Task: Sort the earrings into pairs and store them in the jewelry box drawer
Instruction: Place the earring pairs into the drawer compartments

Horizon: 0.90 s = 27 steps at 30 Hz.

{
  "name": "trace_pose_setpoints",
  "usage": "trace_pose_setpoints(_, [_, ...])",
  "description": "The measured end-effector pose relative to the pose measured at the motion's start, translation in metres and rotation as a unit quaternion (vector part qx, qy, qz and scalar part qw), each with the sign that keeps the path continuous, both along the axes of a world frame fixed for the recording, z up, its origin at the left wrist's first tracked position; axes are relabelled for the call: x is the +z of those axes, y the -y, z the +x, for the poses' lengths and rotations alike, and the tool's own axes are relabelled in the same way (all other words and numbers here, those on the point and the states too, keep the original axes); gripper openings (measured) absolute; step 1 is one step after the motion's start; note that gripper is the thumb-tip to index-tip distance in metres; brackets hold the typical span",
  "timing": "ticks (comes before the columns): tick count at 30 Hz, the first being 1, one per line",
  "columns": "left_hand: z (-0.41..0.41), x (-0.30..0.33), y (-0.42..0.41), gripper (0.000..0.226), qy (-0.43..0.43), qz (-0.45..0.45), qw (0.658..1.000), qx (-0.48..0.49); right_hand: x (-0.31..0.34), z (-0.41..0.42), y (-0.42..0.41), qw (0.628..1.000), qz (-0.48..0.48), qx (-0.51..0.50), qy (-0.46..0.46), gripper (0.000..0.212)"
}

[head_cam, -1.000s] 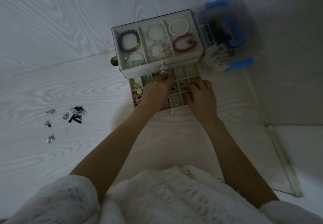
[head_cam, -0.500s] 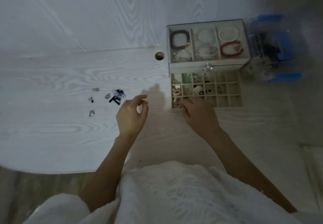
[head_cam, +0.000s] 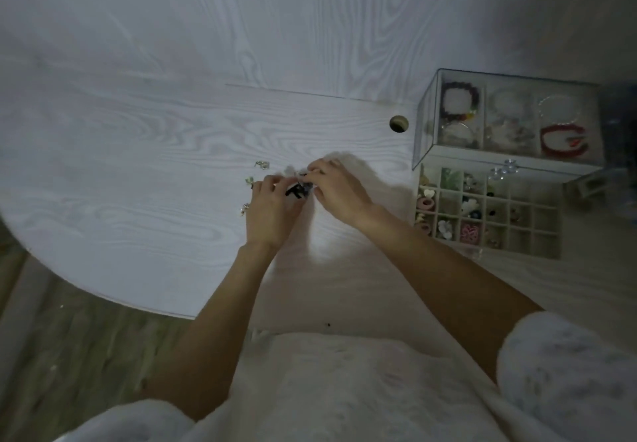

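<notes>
White wood-grain desk, dim light; glass-topped jewelry box at far right with its gridded drawer pulled open and many cells already filled, well apart from the hands. Left hand and right hand meet over a dark black-and-white earring cluster, fingertips of both curled in and apparently pinching at it, though exactly which piece each holds I cannot tell. Risks: tangled pieces may snag or drop when pulled apart, the left wrist could sweep the small silvery loose earrings just beside it off the desk, and poor light invites a mismatched pair.
</notes>
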<state>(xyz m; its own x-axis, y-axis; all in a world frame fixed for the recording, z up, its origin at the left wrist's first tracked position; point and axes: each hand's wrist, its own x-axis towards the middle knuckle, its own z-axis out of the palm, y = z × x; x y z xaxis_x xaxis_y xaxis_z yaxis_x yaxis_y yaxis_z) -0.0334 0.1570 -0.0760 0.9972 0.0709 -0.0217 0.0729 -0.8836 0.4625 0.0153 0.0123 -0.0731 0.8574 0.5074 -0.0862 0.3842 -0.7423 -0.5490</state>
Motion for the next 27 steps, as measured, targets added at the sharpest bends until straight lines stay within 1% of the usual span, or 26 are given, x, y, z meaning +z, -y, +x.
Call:
trace_pose_setpoints(3, [-0.002,-0.007,0.006,0.023,0.034,0.026,0.999,-0.011,-0.007,0.001,0.004,1.0,0.008,-0.016,0.008,0.031])
trace_pose_setpoints(7, [-0.008,-0.012,0.009,0.025,0.016,0.035,0.999,-0.005,-0.011,-0.007,0.017,0.998,0.003,-0.056,0.011,0.034])
trace_pose_setpoints(9, [-0.009,-0.014,0.01,0.023,0.019,0.025,0.999,-0.023,-0.013,-0.011,0.022,0.997,-0.001,-0.08,0.005,0.035])
trace_pose_setpoints(13, [-0.01,-0.014,0.013,0.015,0.014,-0.03,0.999,-0.036,-0.01,-0.017,0.023,0.994,0.019,-0.112,0.003,0.039])
trace_pose_setpoints(14, [-0.011,-0.014,0.013,0.015,0.011,-0.037,0.999,-0.036,-0.007,-0.017,0.022,0.994,0.024,-0.105,0.013,0.041])
trace_pose_setpoints(16, [-0.011,-0.014,0.014,0.013,0.004,-0.05,0.998,-0.032,-0.003,-0.014,0.019,0.998,0.014,-0.056,0.03,0.045])
trace_pose_setpoints(18, [-0.011,-0.012,0.014,0.011,-0.008,-0.069,0.997,-0.022,-0.004,-0.011,0.017,0.999,-0.022,-0.007,0.032,0.041])
trace_pose_setpoints(19, [-0.011,-0.011,0.014,0.01,-0.013,-0.077,0.997,-0.022,-0.005,-0.011,0.016,0.999,-0.035,-0.001,0.028,0.036])
trace_pose_setpoints(21, [-0.014,-0.008,0.015,0.009,-0.021,-0.083,0.996,-0.03,-0.008,-0.015,0.019,0.999,-0.028,-0.025,0.021,0.03])
trace_pose_setpoints(23, [-0.017,-0.008,0.014,0.01,-0.031,-0.081,0.996,-0.031,-0.014,-0.023,0.024,0.999,0.002,-0.045,0.029,0.027])
trace_pose_setpoints(27, [-0.016,-0.009,0.018,0.019,-0.009,-0.076,0.996,-0.038,-0.019,-0.04,0.036,0.996,0.044,-0.06,0.053,0.022])
